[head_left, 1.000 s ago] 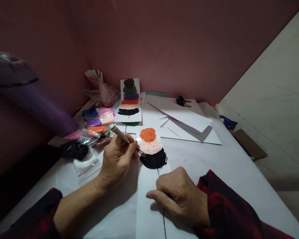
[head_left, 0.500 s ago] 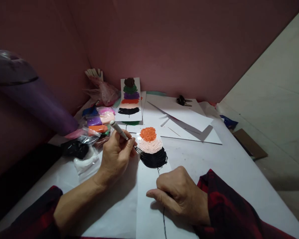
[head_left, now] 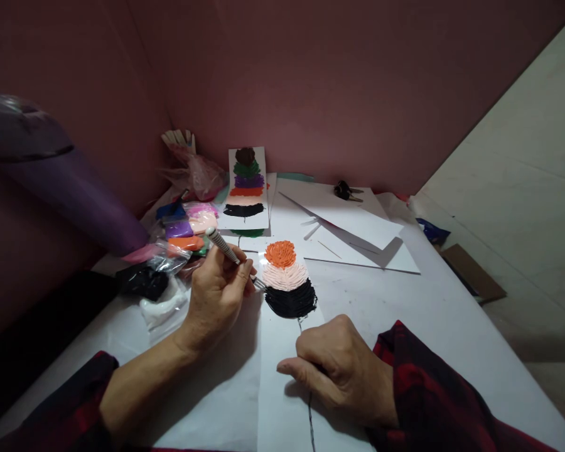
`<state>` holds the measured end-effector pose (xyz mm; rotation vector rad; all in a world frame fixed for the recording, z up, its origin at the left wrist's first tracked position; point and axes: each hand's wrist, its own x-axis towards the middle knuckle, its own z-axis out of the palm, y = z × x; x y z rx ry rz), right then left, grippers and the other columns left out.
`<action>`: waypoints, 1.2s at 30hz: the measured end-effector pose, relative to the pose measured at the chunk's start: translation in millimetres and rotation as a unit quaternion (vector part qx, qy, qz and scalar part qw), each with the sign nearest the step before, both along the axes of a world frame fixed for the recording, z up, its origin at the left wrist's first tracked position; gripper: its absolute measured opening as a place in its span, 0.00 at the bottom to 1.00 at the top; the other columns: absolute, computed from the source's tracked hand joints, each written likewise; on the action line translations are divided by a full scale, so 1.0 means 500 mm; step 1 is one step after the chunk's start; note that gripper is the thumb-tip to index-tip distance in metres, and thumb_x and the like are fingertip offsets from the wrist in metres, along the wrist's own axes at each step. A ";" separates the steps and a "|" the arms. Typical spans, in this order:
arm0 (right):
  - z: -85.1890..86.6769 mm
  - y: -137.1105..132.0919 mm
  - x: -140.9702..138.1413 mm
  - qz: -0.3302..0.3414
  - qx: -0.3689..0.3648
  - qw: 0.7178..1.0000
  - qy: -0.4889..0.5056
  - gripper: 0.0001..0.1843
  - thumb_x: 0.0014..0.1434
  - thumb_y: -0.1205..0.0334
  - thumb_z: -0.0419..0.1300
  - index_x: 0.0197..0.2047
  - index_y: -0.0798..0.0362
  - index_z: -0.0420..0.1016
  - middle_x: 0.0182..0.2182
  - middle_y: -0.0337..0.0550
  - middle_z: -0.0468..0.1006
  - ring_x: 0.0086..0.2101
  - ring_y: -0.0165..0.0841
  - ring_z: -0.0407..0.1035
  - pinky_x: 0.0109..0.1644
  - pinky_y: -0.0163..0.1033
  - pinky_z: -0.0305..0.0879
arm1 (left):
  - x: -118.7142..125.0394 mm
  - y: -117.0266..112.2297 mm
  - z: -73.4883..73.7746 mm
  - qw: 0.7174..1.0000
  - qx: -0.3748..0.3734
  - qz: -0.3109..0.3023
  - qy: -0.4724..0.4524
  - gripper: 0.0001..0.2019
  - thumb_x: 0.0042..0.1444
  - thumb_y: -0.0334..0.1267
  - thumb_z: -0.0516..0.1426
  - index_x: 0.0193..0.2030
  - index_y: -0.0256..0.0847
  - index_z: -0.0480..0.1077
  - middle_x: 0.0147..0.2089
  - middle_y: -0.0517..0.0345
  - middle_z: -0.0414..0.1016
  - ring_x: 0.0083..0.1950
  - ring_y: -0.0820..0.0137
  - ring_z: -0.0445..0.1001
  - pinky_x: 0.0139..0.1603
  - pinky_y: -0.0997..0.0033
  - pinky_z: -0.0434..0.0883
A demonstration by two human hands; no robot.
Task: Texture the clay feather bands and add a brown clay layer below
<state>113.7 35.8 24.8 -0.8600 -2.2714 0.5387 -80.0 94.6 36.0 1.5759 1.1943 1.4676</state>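
My left hand point(head_left: 219, 285) is closed in a pen grip around a small fork point(head_left: 260, 284) with a black-and-white patterned handle. Its metal tines are at the left edge of a black clay band point(head_left: 292, 300); whether they touch it I cannot tell. Above the black lie a pale pink band point(head_left: 286, 276) and an orange round point(head_left: 280, 253), all ridged, on a long white paper strip point(head_left: 280, 383). A dark drawn line runs down the strip. My right hand point(head_left: 341, 370) rests on the strip below the clay, fingers curled under and thumb stretched left.
Bagged coloured clay point(head_left: 183, 242) is heaped at the left. Behind stands a card point(head_left: 246, 188) with stacked colour bands. White sheets point(head_left: 358, 220) and keys point(head_left: 347, 191) lie at the back right. A purple roll point(head_left: 75, 182) leans at the left, and a pink wall closes the back.
My left hand and the fork have shifted very slightly left, drawing the tines back toward the black clay's edge. The right hand has stayed in place.
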 end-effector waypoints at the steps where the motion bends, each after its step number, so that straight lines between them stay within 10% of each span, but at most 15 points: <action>1: 0.001 0.000 0.000 -0.001 0.000 1.000 0.000 0.26 0.67 0.56 0.53 0.17 0.56 0.62 0.14 0.31 0.58 0.18 0.23 0.47 0.24 0.34 0.39 | 0.000 0.000 0.000 1.000 0.001 0.001 0.001 0.07 0.58 0.34 0.58 0.36 0.40 0.61 0.27 0.63 0.72 0.20 0.76 0.71 0.19 0.77 0.69; 20: -0.004 0.001 0.001 0.003 0.002 1.000 -0.005 0.26 0.67 0.57 0.53 0.17 0.55 0.61 0.14 0.31 0.57 0.18 0.23 0.47 0.23 0.35 0.39 | 0.003 -0.026 0.022 0.989 0.131 0.054 -0.031 0.07 0.56 0.26 0.60 0.37 0.39 0.66 0.29 0.62 0.74 0.22 0.75 0.74 0.24 0.75 0.75; 36: -0.002 0.000 0.001 -0.001 0.005 1.000 -0.013 0.27 0.68 0.55 0.51 0.17 0.55 0.63 0.14 0.31 0.58 0.18 0.24 0.48 0.23 0.36 0.40 | 0.024 -0.045 0.013 0.992 -0.058 -0.061 -0.099 0.07 0.56 0.33 0.60 0.35 0.39 0.64 0.27 0.61 0.75 0.21 0.72 0.75 0.21 0.74 0.74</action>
